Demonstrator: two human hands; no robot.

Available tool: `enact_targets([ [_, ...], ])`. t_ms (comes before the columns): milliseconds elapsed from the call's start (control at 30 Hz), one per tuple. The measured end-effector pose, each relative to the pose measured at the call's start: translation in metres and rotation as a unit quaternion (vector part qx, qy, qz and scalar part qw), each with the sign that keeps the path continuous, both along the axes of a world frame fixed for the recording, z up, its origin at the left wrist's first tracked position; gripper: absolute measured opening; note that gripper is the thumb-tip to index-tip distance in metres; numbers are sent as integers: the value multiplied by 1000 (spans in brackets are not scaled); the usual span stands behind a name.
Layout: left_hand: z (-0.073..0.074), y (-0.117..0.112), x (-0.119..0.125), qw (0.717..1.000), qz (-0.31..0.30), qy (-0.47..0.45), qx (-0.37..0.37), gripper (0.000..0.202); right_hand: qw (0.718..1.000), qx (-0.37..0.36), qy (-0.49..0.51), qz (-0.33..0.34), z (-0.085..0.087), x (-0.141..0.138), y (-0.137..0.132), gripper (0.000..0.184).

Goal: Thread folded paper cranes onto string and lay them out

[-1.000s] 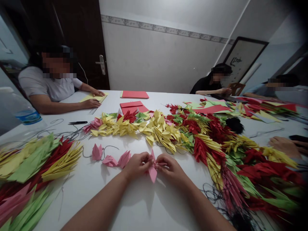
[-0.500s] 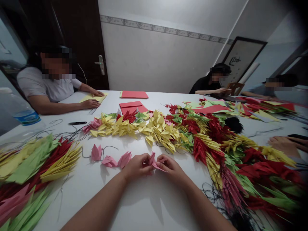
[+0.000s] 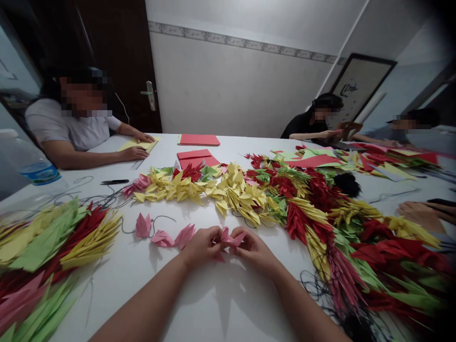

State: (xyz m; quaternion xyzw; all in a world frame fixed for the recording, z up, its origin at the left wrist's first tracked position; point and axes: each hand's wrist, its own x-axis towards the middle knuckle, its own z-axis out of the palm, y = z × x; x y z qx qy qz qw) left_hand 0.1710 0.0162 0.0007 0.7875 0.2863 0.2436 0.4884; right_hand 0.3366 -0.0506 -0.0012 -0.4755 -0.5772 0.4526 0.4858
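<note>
My left hand (image 3: 203, 246) and my right hand (image 3: 254, 251) are close together above the white table (image 3: 213, 294). Both pinch a small pink origami piece (image 3: 231, 237), and part of it is hidden by my fingers. Just left of my left hand lie several pink paper cranes (image 3: 184, 236), loose on the tabletop. A thin black thread (image 3: 160, 218) curves beside them. Long bunches of folded paper cranes (image 3: 306, 223) in red, yellow and green spread out ahead of my right hand.
A co-worker's hands (image 3: 135, 153) rest on yellow paper at the far left, and another person's hand (image 3: 420, 213) lies at the right edge. Red paper sheets (image 3: 197, 156), scissors (image 3: 114, 182), a plastic bottle (image 3: 30, 164) and more crane bunches (image 3: 46, 242) share the table.
The pink piece has turned from hanging downward to lying flatter between my fingers. My hands stay in nearly the same place, and the other pink cranes have not moved.
</note>
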Motion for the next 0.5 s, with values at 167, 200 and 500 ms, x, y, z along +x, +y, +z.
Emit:
enact_targets([
  [167,0,-1,0,1000,-9,3,3,7,999,41,-17,-18,0,1,1,21],
  [200,1,-1,0,1000,-8,8,3,6,999,46,-19,-20,0,1,1,19],
  [500,7,-3,-2,999,-25,27,38,21,999,33,20,-13,-1,8,4,19],
])
